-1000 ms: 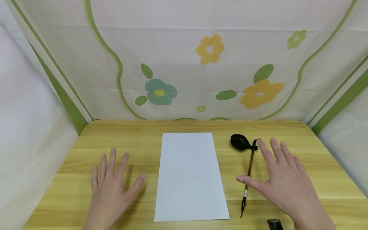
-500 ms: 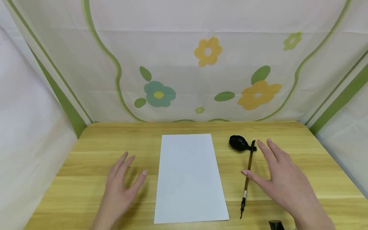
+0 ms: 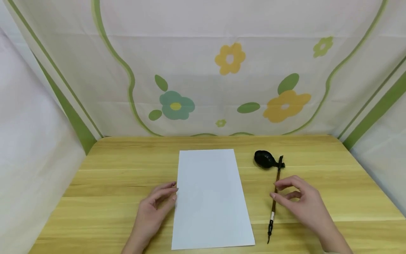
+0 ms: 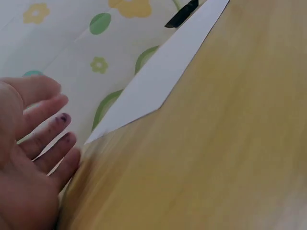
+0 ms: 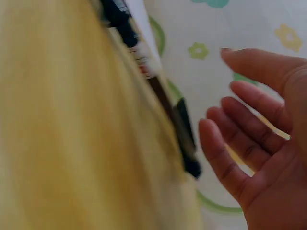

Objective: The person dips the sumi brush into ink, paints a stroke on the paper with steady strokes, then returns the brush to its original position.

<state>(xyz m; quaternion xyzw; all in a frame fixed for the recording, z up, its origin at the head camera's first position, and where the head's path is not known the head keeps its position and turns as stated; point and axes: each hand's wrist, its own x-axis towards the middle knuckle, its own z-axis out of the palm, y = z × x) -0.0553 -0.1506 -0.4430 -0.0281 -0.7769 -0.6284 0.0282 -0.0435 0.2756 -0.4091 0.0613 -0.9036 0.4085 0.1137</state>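
Observation:
A white sheet of paper [image 3: 212,204] lies upright in front of me on the wooden table. My left hand [image 3: 152,208] is at its left edge, fingers loosely bent, thumb and fingertips beside the edge. To the right of the sheet lies a writing brush [image 3: 274,208] with a brown handle, white label and dark tip pointing toward me. The thumb and index fingertip of my right hand [image 3: 304,201] overlap its handle in the head view; in the right wrist view, the fingers are spread loosely beside the brush [image 5: 163,96]. Dark stains mark two left fingertips [image 4: 63,117].
A black oval dish [image 3: 264,159] with a short stem stands at the back right, and the brush's upper end rests across that stem. Behind the table [image 3: 111,158] hangs a flowered cloth [image 3: 203,84], with pale cloth on both sides.
My left hand has moved right to the paper's edge, its spread fingers now drawn together. My right hand's fingers have curved in toward the brush handle. The paper and brush lie where they were.

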